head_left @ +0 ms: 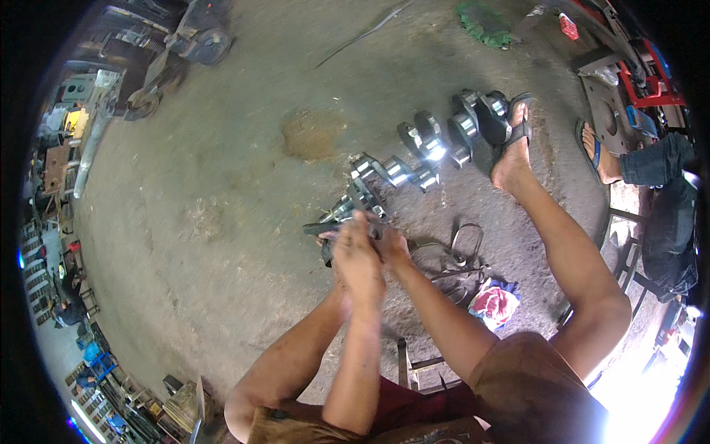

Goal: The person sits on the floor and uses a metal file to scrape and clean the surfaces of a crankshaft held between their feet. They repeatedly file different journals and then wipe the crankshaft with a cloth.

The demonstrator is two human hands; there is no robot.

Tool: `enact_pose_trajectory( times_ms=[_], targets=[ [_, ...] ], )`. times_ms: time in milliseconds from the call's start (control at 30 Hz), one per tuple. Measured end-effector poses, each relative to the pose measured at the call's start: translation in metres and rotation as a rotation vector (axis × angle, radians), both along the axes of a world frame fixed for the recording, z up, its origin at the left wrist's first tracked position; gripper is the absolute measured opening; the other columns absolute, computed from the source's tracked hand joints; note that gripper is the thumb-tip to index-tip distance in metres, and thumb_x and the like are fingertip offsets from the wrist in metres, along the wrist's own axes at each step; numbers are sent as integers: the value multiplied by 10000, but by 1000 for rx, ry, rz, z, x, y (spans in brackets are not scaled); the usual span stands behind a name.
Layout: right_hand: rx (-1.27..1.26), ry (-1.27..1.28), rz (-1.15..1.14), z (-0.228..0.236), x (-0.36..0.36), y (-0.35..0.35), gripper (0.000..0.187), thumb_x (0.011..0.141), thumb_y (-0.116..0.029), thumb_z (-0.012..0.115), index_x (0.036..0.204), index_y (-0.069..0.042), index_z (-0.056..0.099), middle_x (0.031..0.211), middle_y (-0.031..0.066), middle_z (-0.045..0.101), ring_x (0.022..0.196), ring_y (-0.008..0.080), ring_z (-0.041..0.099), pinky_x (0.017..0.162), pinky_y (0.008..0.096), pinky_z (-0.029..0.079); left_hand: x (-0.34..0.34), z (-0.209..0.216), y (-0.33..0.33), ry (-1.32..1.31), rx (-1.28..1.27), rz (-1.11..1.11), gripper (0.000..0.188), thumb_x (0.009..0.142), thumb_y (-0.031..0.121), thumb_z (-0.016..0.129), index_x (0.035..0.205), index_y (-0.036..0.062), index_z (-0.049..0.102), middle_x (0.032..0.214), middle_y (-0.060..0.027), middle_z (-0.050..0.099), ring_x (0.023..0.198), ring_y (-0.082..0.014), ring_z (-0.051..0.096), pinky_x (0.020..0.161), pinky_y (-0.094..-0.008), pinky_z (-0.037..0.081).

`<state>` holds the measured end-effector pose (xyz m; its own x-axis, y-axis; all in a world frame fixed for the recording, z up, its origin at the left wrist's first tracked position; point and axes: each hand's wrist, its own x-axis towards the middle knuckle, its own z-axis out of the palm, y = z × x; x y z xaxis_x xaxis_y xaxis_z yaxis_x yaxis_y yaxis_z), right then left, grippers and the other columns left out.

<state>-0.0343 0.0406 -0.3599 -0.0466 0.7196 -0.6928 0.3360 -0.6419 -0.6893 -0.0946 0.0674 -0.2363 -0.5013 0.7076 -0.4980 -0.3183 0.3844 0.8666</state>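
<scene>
A shiny steel crankshaft point(396, 172) lies on the floor, stretching from in front of me toward the upper right. At its near end my left hand point(357, 251) is raised over the journals, its fingers smeared by motion. My right hand point(392, 243) is close beside it at the same end, with its fingers mostly hidden behind the left. Whether either hand grips anything is not clear. My left foot, in a dark sandal point(319, 228), is under the hands, partly covered. My right sandal point(523, 132) is beside the far end of the crankshaft.
Loose looped strips point(467, 248) lie on the floor right of my right forearm, near a crumpled pink-and-white cloth point(493, 303). Another person's sandalled foot point(603, 159) is at the right. Metal machine parts point(200, 46) stand at the upper left. A green ragged piece point(482, 26) lies farther off.
</scene>
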Motion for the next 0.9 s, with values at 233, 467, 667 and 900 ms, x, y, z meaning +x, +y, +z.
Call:
enact_pose_trajectory(
  times_ms=[233,467,667,900],
  targets=[
    [141,-96,59,31,28,-18,228,836,-206,632,980,-30,628,856,205,663,787,356,642,700,436,500,15,-37,-22,-112,-137,-21,260,1022,236,503,866,72,630,633,62,476,511,-37,346,457,-236,243],
    [114,-167,135,69,51,-43,269,790,-166,656,982,16,611,807,223,631,770,317,645,722,411,495,-3,-76,-4,26,-78,-74,325,1023,296,510,846,46,620,709,37,502,635,-59,396,554,-248,327],
    [149,-143,122,93,70,-70,281,791,-190,670,946,32,598,763,203,602,713,313,605,689,414,483,-44,-87,62,13,-42,-108,382,1017,316,521,792,23,617,672,36,480,618,-84,387,557,-280,353],
    [-57,349,-137,14,14,7,226,867,-232,643,927,-14,646,805,124,657,743,254,638,664,379,513,5,3,3,318,91,-161,311,1011,296,538,851,47,633,634,65,483,544,-50,376,476,-238,298]
  ],
)
